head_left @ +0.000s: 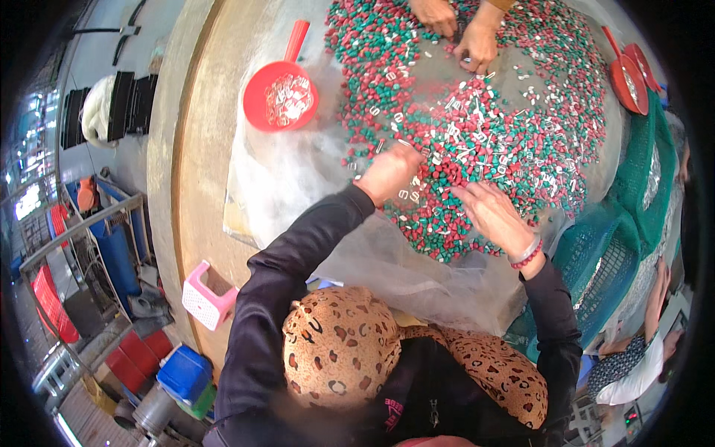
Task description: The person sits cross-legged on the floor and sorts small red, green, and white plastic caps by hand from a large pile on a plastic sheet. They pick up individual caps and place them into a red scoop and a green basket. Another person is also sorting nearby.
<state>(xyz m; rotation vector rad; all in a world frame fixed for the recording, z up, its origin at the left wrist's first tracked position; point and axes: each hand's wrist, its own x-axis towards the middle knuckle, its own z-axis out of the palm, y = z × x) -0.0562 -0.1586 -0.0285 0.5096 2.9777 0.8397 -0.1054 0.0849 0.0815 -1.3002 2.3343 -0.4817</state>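
A heap of small red and green pieces [439,238], mixed with pale rings and hooks, is spread over the work surface. At its near left edge my left hand [391,171] is closed, with fingertips pinched among the pieces. A thin pale piece lies by these fingers, but what they hold, if anything, is hidden. To the right, my right hand [495,216] reaches palm down over the heap, fingers stretched out and touching it. Farther left stands a red dipper [255,95] with a handle, holding many pale, hook-like pieces.
Across the heap, a co-worker's hands [477,43] pick at the pieces. Another red dipper [630,88] lies at the far right, beside green netting [596,246]. Clear plastic sheeting [283,186] covers the table's near left. A pink stool [205,299] is lower left.
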